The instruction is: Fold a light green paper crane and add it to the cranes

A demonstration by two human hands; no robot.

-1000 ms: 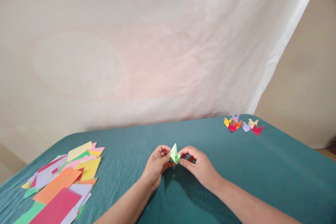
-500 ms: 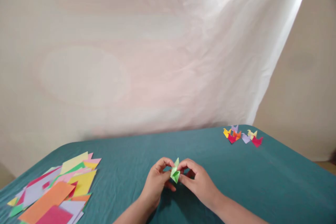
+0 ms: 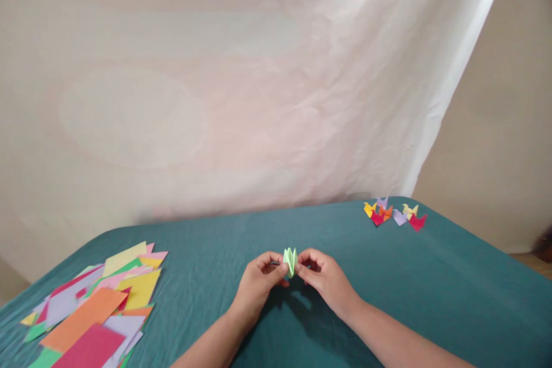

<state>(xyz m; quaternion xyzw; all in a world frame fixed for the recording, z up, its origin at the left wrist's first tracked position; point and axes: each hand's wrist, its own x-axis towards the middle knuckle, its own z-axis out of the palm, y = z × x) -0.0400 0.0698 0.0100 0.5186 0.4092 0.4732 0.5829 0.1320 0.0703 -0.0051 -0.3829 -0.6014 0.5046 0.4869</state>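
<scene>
A small light-green folded paper figure (image 3: pixel 290 263) is pinched between my two hands, held just above the table. My left hand (image 3: pixel 260 280) grips its left side, thumb in front and fingers curled behind. On the other side, my right hand (image 3: pixel 322 275) pinches the right edge between thumb and fingertips. Pointed flaps rise at the top of the figure, and its lower end narrows to a tip. Part of each side is hidden behind fingertips.
A loose pile of coloured paper sheets (image 3: pixel 84 316) lies at the left of the green-covered table (image 3: pixel 207 259). Several small folded paper birds (image 3: pixel 400 217) in red, yellow, orange and lilac stand at the far right. A pale cloth (image 3: pixel 241 98) hangs behind.
The green paper figure has turned, so its pointed flaps now face me side by side. Both hands have risen slightly in view, and their fingers have shifted to its two sides.
</scene>
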